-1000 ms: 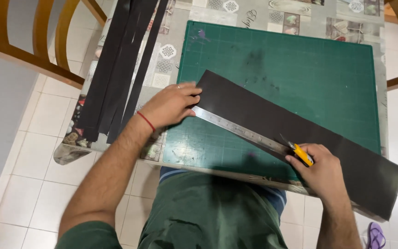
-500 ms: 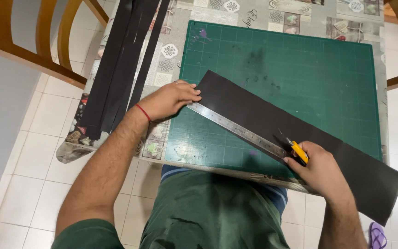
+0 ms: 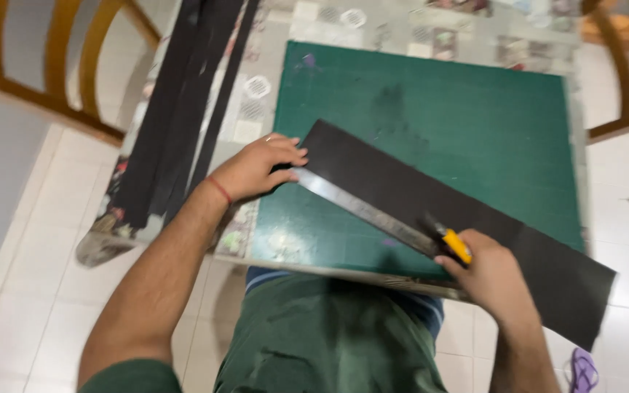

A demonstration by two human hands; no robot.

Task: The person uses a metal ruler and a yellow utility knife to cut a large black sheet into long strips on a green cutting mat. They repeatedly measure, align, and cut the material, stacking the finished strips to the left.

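A: Now, entry. Largest first: green cutting mat (image 3: 475, 138) on the table, with the black sheet (image 3: 416, 196) laid slantwise across it, its near end overhanging the table edge past the right hand.

B: Noted. Ruler?

A: Steel ruler (image 3: 362, 211) lies along the sheet's near long edge. Its long axis runs from the left fingers down toward the right fingers.

B: Hands?

A: Left hand (image 3: 256, 169) is spread, fingertips pressed on the ruler's far end, gripping nothing. Right hand (image 3: 493, 280) is clenched around the yellow utility knife (image 3: 451, 244), blade end against the ruler at its near end.

B: Which hand is nearer the uncut run?

A: Right; the sheet stretches away from its fingers toward the left hand.

B: Anything else?

A: Black strips (image 3: 183, 109) lie left of the left fingers, apart from them.
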